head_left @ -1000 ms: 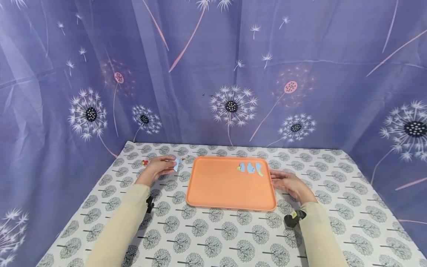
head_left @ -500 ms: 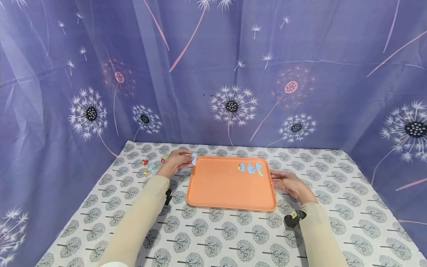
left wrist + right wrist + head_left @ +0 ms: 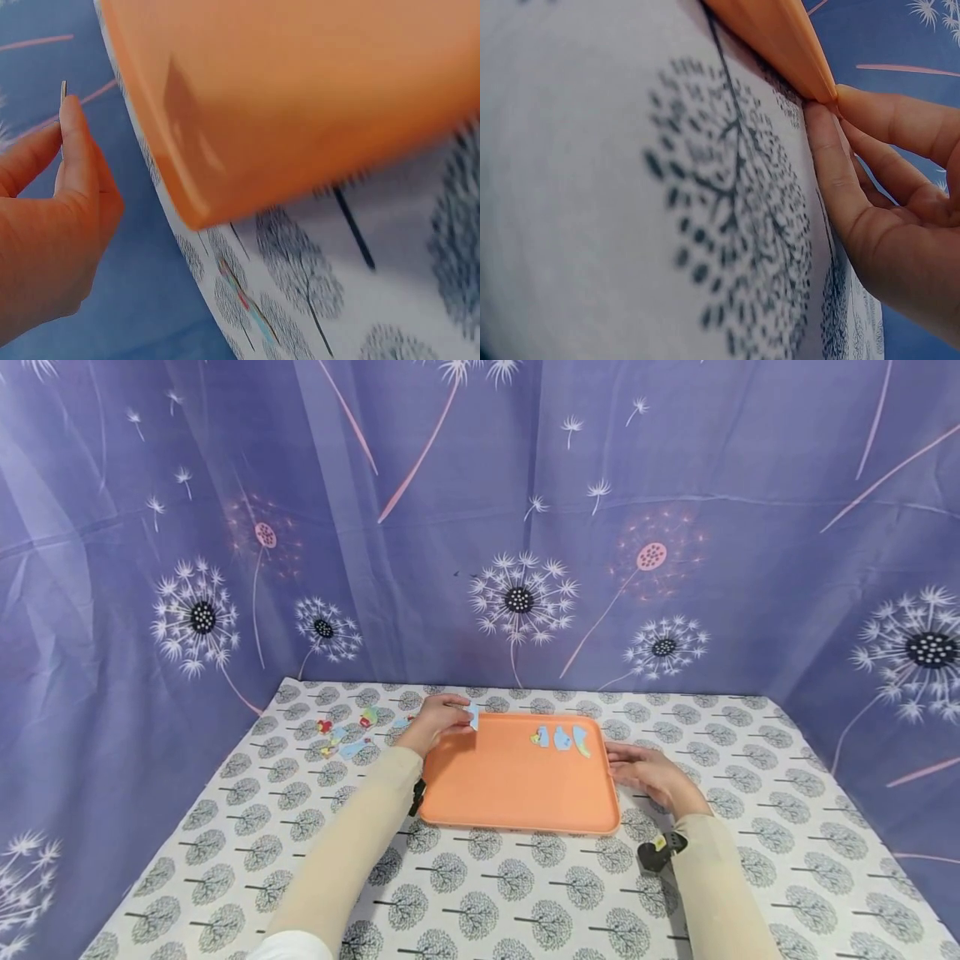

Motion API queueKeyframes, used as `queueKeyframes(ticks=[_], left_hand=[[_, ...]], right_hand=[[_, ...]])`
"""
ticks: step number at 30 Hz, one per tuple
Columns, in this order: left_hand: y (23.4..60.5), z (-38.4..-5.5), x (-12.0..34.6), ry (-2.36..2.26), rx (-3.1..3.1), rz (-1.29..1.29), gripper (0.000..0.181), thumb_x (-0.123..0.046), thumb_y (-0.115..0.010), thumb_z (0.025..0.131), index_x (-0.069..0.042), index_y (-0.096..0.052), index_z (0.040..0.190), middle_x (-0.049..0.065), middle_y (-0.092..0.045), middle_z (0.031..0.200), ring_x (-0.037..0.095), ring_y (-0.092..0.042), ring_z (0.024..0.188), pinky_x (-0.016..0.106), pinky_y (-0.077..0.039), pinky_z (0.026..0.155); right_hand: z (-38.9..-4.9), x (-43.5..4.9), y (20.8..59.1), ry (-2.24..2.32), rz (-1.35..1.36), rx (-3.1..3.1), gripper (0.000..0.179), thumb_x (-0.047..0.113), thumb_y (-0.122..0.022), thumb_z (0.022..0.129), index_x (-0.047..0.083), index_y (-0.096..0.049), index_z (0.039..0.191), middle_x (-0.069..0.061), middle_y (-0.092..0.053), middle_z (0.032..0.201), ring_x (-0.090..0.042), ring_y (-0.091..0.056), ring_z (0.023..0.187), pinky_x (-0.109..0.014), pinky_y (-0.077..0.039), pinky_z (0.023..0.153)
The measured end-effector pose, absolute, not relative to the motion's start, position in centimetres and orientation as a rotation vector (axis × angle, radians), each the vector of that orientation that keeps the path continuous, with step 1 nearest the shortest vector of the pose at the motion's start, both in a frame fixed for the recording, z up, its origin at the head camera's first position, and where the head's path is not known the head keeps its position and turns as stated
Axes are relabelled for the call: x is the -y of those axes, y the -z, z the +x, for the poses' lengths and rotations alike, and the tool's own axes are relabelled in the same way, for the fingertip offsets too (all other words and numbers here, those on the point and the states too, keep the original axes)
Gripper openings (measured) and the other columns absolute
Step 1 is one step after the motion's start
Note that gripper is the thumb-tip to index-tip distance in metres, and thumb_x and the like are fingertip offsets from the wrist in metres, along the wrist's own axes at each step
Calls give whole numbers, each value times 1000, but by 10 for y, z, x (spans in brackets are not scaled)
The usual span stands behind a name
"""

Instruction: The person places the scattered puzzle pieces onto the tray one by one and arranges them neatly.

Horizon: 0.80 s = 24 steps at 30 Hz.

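My left hand (image 3: 438, 724) pinches a thin, flat, light blue puzzle piece (image 3: 474, 717) between thumb and fingertips, over the top left corner of the orange tray (image 3: 517, 785). In the left wrist view the piece (image 3: 64, 88) shows edge-on, raised above the tray. At the tray's right side, my right hand (image 3: 652, 777) holds the rim; the right wrist view has its thumb and a finger meeting at the orange edge (image 3: 821, 79). Three puzzle pieces, blue with some yellow and green, lie in a row in the tray's upper right, the middle one (image 3: 562, 738) plain blue mostly.
Several more pieces lie left of the tray on the tree-print tablecloth (image 3: 480, 893), among them a red one (image 3: 324, 726), a green and red one (image 3: 368, 717) and a blue one (image 3: 354, 748). A purple dandelion curtain (image 3: 420, 568) hangs behind the table.
My left hand has carried the blue piece rightward, from beside the tray to over its upper left corner, uncovering pieces on the cloth. My right hand has stayed at the rim.
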<state>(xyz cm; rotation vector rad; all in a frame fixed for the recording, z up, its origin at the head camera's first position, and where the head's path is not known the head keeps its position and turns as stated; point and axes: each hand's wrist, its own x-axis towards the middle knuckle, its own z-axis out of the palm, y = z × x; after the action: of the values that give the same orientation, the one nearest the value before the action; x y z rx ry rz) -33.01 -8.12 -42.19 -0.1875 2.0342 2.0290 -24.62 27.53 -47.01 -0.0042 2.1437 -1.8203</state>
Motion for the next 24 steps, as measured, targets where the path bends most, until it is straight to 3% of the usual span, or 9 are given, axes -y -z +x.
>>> queueKeyframes(ticks=[9, 16, 24], left_hand=[[433, -334, 50, -2033, -2017, -195, 38, 18, -63, 81, 12, -59, 118, 13, -59, 81, 16, -62, 62, 31, -62, 72], [437, -331, 27, -1946, -2061, -176, 38, 15, -64, 82, 9, -60, 119, 22, -65, 98, 19, -66, 65, 28, -62, 68], [444, -334, 8, -1939, -2084, -186, 34, 16, -64, 80, 10, -62, 114, 23, -63, 102, 24, -67, 72, 26, -61, 63]], right_hand=[[-246, -275, 470, 1836, 29, -2152, 65, 0, -62, 90, -6, -31, 146, -27, -48, 136, -11, -63, 98, -30, -54, 93], [-244, -274, 470, 1850, 40, -2139, 64, -1, -62, 90, -7, -31, 145, -28, -48, 136, -12, -64, 97, -30, -54, 93], [-244, -275, 469, 1864, 33, -2131, 63, -3, -61, 90, -8, -31, 145, -24, -53, 130, -11, -64, 95, -29, -55, 92]])
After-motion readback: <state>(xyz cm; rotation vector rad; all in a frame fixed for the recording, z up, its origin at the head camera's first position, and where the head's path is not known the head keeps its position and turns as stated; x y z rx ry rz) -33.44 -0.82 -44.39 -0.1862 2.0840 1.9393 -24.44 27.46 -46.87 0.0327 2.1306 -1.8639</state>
